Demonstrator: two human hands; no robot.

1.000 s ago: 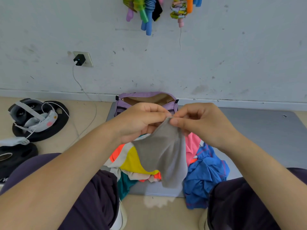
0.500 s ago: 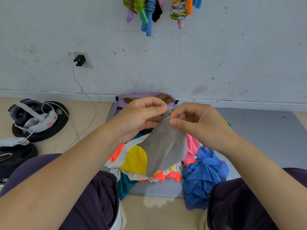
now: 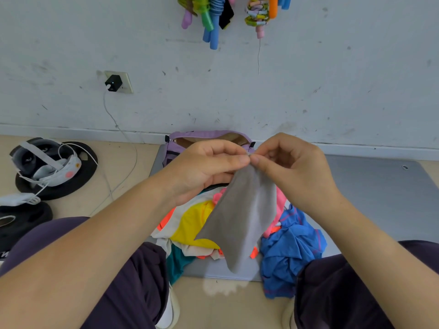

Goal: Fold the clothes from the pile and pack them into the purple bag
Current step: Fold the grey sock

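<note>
A small grey cloth (image 3: pixel 240 219) hangs in the air in front of me, pinched at its top edge by my left hand (image 3: pixel 204 167) and my right hand (image 3: pixel 292 167), fingertips almost touching. Under it lies the pile of clothes (image 3: pixel 192 224) on a grey mat, with yellow, white, orange, pink and teal pieces and a crumpled blue garment (image 3: pixel 292 250) at the right. The purple bag (image 3: pixel 175 143) stands open against the wall behind my hands, which hide most of it.
The grey mat (image 3: pixel 370 195) stretches to the right of the pile. On the floor at the left lie a headset (image 3: pixel 45 165) on black weight plates (image 3: pixel 21 217), with a white charger cable (image 3: pixel 128 148) running from the wall socket. My knees flank the pile.
My hands have lifted a little and drawn their fingertips together on the cloth's top edge. The cloth, bunched half a second ago, now hangs down longer over the pile.
</note>
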